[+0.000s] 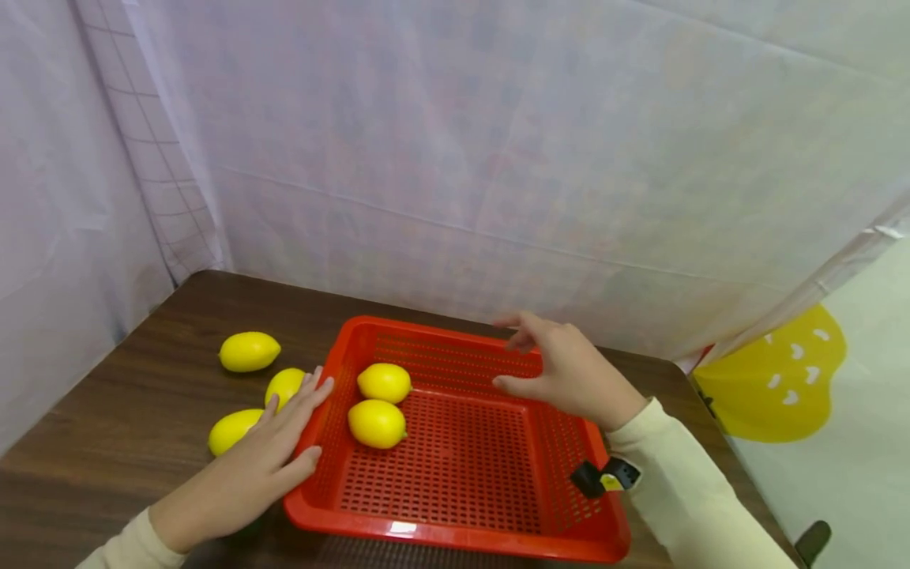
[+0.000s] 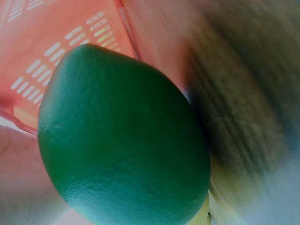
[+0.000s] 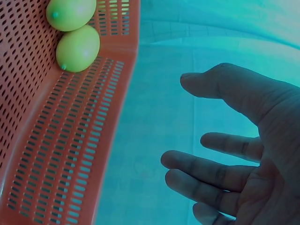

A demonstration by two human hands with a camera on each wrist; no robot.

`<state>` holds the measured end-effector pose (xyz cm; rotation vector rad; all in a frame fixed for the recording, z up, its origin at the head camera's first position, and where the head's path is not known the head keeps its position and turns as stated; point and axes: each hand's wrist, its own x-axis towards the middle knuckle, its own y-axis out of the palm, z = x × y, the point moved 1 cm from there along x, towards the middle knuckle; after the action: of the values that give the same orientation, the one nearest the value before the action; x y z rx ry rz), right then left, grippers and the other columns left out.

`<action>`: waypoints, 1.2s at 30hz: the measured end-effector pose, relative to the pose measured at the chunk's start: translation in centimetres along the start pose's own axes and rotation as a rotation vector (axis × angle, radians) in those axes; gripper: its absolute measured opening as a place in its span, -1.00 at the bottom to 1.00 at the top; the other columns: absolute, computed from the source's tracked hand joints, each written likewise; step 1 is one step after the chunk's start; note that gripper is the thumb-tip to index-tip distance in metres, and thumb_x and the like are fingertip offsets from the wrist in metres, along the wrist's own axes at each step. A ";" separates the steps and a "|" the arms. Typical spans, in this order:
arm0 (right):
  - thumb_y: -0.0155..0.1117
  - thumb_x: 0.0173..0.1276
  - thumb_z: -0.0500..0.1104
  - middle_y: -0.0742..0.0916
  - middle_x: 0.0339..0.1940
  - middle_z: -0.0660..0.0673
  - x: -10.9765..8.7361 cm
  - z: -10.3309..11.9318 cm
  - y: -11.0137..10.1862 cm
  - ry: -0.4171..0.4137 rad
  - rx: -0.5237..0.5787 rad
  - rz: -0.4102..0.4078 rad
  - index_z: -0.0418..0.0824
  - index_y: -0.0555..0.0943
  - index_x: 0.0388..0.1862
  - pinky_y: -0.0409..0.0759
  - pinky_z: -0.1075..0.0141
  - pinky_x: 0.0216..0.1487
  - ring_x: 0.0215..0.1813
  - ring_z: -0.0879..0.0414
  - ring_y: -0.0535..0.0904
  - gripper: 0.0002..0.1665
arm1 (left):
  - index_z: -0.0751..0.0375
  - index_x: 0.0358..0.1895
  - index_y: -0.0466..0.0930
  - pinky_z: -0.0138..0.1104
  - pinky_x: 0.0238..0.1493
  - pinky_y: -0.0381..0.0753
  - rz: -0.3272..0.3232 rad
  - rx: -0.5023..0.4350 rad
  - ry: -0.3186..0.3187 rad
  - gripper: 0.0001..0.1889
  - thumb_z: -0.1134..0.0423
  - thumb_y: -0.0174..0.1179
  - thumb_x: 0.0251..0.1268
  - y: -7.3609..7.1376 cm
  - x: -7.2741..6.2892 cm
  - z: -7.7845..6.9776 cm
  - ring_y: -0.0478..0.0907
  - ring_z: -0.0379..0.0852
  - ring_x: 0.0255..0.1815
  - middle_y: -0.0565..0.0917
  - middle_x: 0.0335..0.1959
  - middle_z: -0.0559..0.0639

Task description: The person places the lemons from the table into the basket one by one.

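Note:
A red perforated plastic basket [image 1: 455, 545] stands on the table, with two lemons [image 1: 377, 424] side by side at its left end. My left hand [image 1: 259, 466] lies along the basket's left rim, fingers extended and thumb at the rim. Close to that palm, a green lemon-shaped fruit [image 2: 124, 136] fills much of the left wrist view; whether the hand touches it I cannot tell. Over the basket's right back part hovers my right hand [image 1: 562, 371], its fingers spread and loosely bent around nothing. The right wrist view shows the same hand [image 3: 253, 159] holding nothing.
Left of the basket, a yellow lemon [image 1: 249, 352] lies on the dark wooden table [image 1: 85, 442]. Two more, a lemon [image 1: 284, 386] and another lemon [image 1: 233, 431], are partly behind my left hand. A pale curtain [image 1: 455, 158] hangs behind the table.

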<state>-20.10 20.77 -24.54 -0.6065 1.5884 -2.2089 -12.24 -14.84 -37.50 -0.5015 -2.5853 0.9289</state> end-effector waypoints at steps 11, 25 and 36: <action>0.57 0.27 0.01 0.76 0.10 -0.12 -1.5 -1.3 -0.5 0.055 0.025 -0.007 -0.11 0.51 0.36 0.66 -0.10 0.11 0.12 -0.06 0.69 -0.27 | 0.07 0.69 -0.07 0.26 0.56 -0.30 0.012 -0.011 -0.016 -0.26 0.04 0.03 0.63 0.1 0.0 -0.2 -0.20 0.18 0.69 -0.13 0.71 0.08; 0.62 0.20 0.00 0.77 0.04 -0.13 -3.3 -3.4 -0.5 0.082 -0.008 0.010 -0.17 0.54 0.29 0.66 -0.12 0.08 0.08 -0.12 0.70 -0.27 | 0.08 0.69 -0.06 0.27 0.56 -0.29 0.010 -0.012 -0.018 -0.26 0.06 0.04 0.62 0.0 0.0 -0.1 -0.21 0.17 0.69 -0.12 0.71 0.08; 0.60 0.22 0.02 0.76 0.05 -0.19 -5.1 -5.2 -0.3 0.142 -0.003 -0.020 -0.15 0.53 0.29 0.69 -0.11 -0.03 0.04 -0.13 0.71 -0.28 | 0.11 0.69 -0.06 0.25 0.56 -0.30 -0.001 -0.017 0.005 -0.27 0.09 0.05 0.61 0.0 -0.1 -0.1 -0.20 0.21 0.68 -0.10 0.70 0.12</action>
<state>-18.54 27.61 -26.41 -0.4773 1.6618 -2.3104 -12.10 -14.78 -37.44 -0.5065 -2.5905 0.9049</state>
